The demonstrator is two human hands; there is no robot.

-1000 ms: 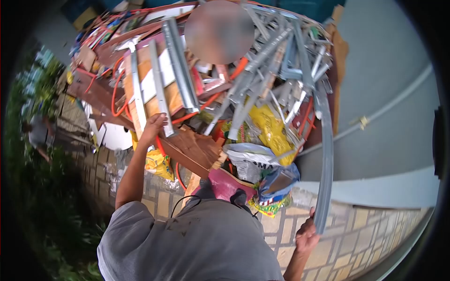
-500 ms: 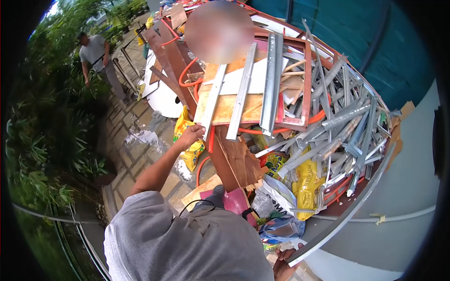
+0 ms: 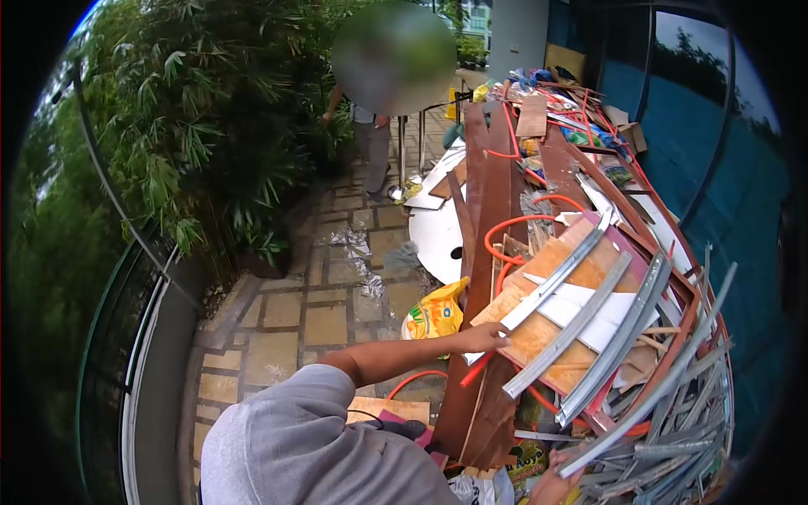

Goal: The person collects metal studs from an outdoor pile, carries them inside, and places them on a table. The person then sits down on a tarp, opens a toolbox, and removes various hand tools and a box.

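My left hand [image 3: 485,338] reaches over the pile, its fingers closed at the near end of a metal channel [image 3: 560,273]. That channel lies slanted across a plywood board [image 3: 498,310]. Beside it rest another metal channel [image 3: 572,330] and a wider bundle of channels [image 3: 619,341]. At the lower right, my right hand [image 3: 554,481] grips the near end of a long metal strip [image 3: 661,404], which slants up and away over the heap of scrap metal [image 3: 682,463]. Part of the right hand is cut off by the frame's bottom edge.
A person [image 3: 370,151] stands on the stone paving [image 3: 278,349] near metal posts [image 3: 422,141]. Brown planks [image 3: 478,194], orange tubing [image 3: 497,240], a round white board [image 3: 433,236] and a yellow bag [image 3: 439,310] lie ahead. Dense plants [image 3: 210,126] line the left; a teal wall [image 3: 715,168] bounds the right.
The view has swung left and up, showing more paving and the pile's far end. My right hand has brought the long metal strip alongside the pile. My left hand stays at its channel's end.
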